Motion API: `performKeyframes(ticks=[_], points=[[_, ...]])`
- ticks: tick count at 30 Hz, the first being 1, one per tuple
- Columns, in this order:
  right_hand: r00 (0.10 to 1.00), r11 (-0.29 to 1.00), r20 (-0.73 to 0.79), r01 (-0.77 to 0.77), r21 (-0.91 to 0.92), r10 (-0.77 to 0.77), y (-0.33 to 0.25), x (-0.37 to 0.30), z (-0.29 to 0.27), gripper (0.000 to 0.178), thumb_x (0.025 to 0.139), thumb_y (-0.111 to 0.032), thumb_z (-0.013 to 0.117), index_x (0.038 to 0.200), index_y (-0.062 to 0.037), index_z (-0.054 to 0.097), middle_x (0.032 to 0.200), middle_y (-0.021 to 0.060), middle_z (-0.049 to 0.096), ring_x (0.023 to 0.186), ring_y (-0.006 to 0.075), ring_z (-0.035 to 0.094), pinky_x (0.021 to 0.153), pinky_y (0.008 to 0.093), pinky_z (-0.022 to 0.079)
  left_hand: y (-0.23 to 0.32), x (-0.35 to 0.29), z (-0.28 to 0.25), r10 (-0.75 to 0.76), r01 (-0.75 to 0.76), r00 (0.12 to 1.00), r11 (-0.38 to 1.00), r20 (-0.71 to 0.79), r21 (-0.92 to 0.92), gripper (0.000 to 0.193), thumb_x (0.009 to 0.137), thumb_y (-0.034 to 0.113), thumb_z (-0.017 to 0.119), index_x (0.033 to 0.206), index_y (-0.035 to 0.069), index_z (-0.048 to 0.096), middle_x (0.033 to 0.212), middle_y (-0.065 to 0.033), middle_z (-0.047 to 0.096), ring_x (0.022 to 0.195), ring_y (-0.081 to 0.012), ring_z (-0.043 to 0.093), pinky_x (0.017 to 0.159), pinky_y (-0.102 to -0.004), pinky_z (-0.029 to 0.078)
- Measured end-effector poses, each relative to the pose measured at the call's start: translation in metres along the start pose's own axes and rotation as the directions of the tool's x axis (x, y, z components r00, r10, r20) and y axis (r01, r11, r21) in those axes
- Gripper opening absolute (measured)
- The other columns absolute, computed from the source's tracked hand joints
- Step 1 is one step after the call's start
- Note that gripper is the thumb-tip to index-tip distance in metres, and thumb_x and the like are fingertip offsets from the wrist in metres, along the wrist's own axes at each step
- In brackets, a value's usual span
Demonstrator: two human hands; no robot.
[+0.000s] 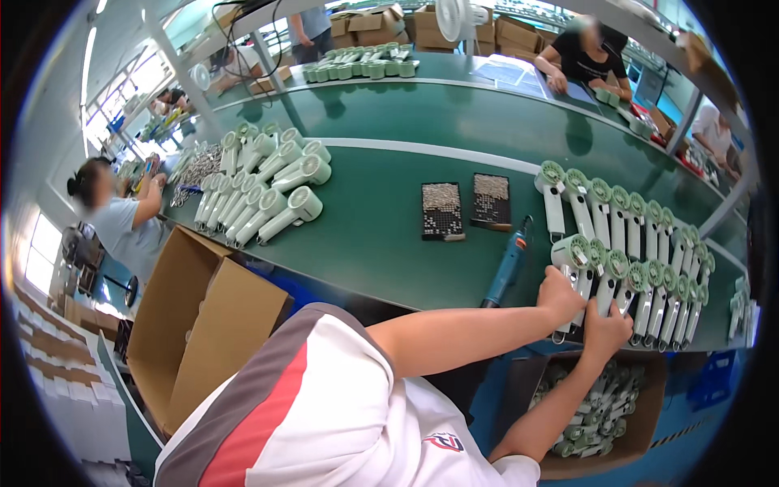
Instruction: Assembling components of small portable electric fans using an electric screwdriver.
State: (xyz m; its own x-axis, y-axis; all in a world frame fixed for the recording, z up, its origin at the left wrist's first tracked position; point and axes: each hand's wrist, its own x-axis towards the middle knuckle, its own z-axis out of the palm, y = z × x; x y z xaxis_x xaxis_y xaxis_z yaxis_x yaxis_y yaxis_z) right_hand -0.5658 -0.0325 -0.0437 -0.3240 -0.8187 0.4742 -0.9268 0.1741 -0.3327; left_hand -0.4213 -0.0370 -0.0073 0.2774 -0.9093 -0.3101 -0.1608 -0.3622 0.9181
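Two rows of handheld fans (627,213) with white handles and pale green round heads lie at the right of the green bench. At the near row's left end, my left hand (560,294) closes round the handle of the endmost handheld fan (571,253). My right hand (607,326) is just right of it, its fingers closed at the lower handles of neighbouring fans (614,266); the fingertips are partly hidden. A teal electric screwdriver (509,264) lies left of my hands. Beyond it are two black trays of small parts (442,211) (491,200).
More handheld fans (272,183) are heaped on the bench's left, beside a pile of small metal parts (199,165). An open carton (191,325) stands at the near left. Below my right arm, another carton (649,430) holds fans. Co-workers (122,215) (588,61) sit at left and across.
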Motion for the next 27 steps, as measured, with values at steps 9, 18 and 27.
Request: performKeyframes(ticks=[9,18,27], points=[[0.994,0.989,0.055,-0.098,0.107,0.093,0.005,0.0,-0.003,0.061,0.076,-0.047,0.079,0.116,-0.0006,0.077,0.108,0.0321,0.068,0.102,0.0467,0.066,0.094,0.0503,0.052,-0.009,0.004,0.002,0.04,-0.038,0.999,0.997,0.03,-0.07,0.081,0.059,0.019,0.097,0.116,-0.004,0.046,0.114,-0.0272,0.068,0.11,-0.0421,0.069,0.094,-0.0448,0.056],[0.996,0.977,-0.082,-0.003,0.211,0.021,-0.034,-0.011,-0.049,0.051,0.079,-0.036,0.081,0.118,-0.0041,0.077,0.105,0.0291,0.068,0.099,0.0421,0.068,0.089,0.0453,0.054,0.02,-0.003,-0.062,0.099,-0.05,0.987,0.937,0.126,-0.347,0.07,0.064,0.014,0.095,0.117,-0.003,0.052,0.113,-0.0186,0.07,0.104,-0.0285,0.072,0.09,-0.0391,0.057],[0.953,0.876,0.004,0.277,0.395,-0.303,-0.215,0.045,-0.074,0.047,0.08,-0.038,0.078,0.113,-0.0052,0.078,0.101,0.0259,0.068,0.09,0.0394,0.068,0.081,0.045,0.054,0.064,0.092,-0.21,0.218,-0.129,0.975,0.692,0.034,-0.71,0.042,0.071,-0.007,0.087,0.105,-0.006,0.063,0.1,-0.0176,0.073,0.085,-0.0286,0.075,0.07,-0.0445,0.062]])
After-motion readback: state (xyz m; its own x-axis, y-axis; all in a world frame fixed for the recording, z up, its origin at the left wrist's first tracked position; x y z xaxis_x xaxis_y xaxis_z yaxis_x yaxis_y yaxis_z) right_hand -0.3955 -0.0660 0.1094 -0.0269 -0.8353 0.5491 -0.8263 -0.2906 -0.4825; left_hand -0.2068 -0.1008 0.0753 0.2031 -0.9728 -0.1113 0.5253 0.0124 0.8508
